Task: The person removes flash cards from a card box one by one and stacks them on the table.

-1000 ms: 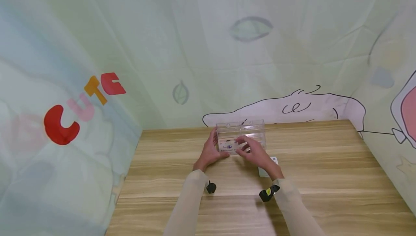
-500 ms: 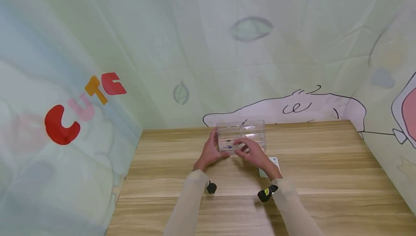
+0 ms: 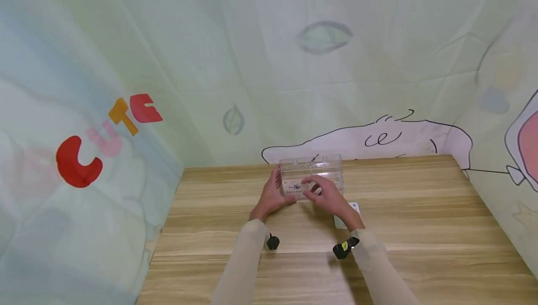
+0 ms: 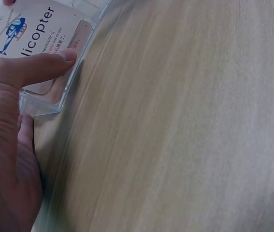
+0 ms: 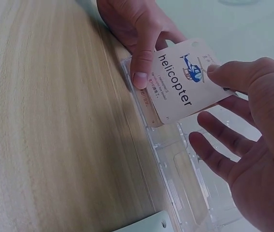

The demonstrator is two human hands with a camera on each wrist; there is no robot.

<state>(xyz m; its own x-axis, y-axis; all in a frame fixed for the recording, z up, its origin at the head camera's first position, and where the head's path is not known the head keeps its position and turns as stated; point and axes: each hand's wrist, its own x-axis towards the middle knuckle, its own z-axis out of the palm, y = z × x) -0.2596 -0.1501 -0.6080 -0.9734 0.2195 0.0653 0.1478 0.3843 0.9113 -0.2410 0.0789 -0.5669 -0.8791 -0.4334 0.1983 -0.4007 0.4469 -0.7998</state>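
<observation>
A clear plastic box (image 3: 325,165) with compartments stands near the back edge of the table. My left hand (image 3: 271,196) grips its left end, the thumb over the lower front edge. In the right wrist view, my right hand (image 5: 267,130) pinches a white flash card (image 5: 180,104) with a blue helicopter and the word "helicopter". That card tilts over the box's left compartment; a second card (image 5: 147,104) shows beneath it, by the left thumb. The right middle and ring fingers stay apart from the card. The left hand's other fingers are largely hidden behind the box.
Another pale card (image 3: 353,211) lies flat on the wooden table (image 3: 201,230), partly under my right wrist. A printed cloth backdrop (image 3: 235,71) rises behind the table and at its sides. The box's right compartments (image 5: 190,169) show as transparent walls.
My right hand has shifted slightly left on the helicopter card, now covering the end of its word. An orange patch above the card is no longer visible. The left hand keeps its place.
</observation>
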